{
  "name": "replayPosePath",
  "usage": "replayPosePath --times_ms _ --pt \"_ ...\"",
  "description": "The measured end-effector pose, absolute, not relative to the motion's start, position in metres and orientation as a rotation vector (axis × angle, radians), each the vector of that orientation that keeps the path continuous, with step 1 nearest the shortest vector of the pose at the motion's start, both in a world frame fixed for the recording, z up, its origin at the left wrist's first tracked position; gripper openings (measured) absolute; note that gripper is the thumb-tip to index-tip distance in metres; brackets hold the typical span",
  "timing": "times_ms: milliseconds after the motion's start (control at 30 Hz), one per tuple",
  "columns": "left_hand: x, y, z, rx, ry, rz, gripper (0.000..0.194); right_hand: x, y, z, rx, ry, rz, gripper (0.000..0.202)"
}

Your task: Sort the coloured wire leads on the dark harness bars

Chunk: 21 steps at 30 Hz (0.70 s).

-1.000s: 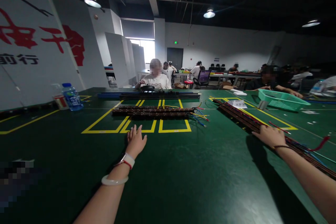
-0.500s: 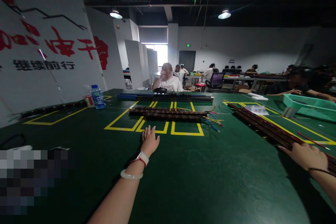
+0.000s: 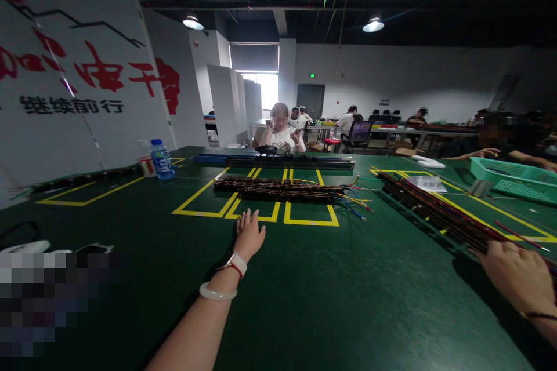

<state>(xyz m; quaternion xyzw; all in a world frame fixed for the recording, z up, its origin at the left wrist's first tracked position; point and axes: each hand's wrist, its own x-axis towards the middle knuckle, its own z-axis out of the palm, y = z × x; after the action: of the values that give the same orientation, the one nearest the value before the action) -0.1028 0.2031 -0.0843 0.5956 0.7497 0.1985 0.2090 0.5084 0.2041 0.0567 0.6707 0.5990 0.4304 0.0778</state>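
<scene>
My left hand (image 3: 250,236) lies palm down on the green table (image 3: 304,301), fingers apart and holding nothing, just in front of the yellow tape outlines. Beyond its fingertips a bundle of dark wired strips (image 3: 278,188) lies crosswise, with coloured leads and ring terminals at its right end. At the right edge my right hand (image 3: 516,272) is wrapped over the near end of a long wired bundle (image 3: 435,208); its thumb is on the near side. This bundle runs diagonally away and its near edge looks slightly raised off the table.
Blue and black strips (image 3: 278,160) lie along the far edge. A blue-labelled bottle (image 3: 162,160) and a cup (image 3: 148,166) stand at the left. A green basket (image 3: 513,179) and a clear plastic bag (image 3: 429,184) are at the right. A person (image 3: 281,130) sits opposite.
The right bundle has tilted, its near edge lifting, and my right hand has moved slightly right and down with it. My left hand has stayed put. The person opposite has moved their arms.
</scene>
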Motion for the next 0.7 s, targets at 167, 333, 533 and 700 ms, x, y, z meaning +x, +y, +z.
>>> replayPosePath --times_ms 167,333,533,700 --pt "-0.1 0.199 -0.073 1.618 2.072 0.517 0.063 0.491 0.192 0.089 1.937 1.737 1.481 0.042" --pt "-0.096 0.196 -0.062 1.638 2.099 0.688 0.058 0.448 0.181 0.139 1.804 1.903 1.593 0.052" --pt "-0.082 0.19 -0.047 2.046 1.998 1.351 0.042 0.357 0.173 0.162 1.672 2.204 1.589 0.07" --pt "-0.058 0.173 -0.031 2.461 1.626 1.814 0.045 0.281 0.189 0.121 1.676 2.72 0.972 0.061"
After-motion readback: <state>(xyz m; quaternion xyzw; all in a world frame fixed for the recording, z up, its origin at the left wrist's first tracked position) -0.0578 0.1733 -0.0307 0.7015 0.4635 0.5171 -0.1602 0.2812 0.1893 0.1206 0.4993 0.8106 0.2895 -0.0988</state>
